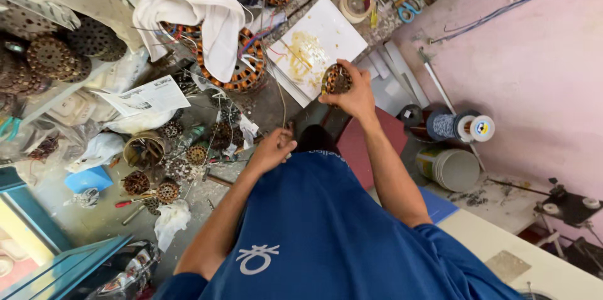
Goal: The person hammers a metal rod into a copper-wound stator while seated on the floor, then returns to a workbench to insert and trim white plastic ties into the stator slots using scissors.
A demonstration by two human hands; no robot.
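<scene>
My right hand grips a small copper-wound stator beside the white board at twelve o'clock, left hand loosely curled, empty.

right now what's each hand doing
left hand: loosely curled, nothing visibly held
right hand: closed on a small round copper-wound stator
</scene>
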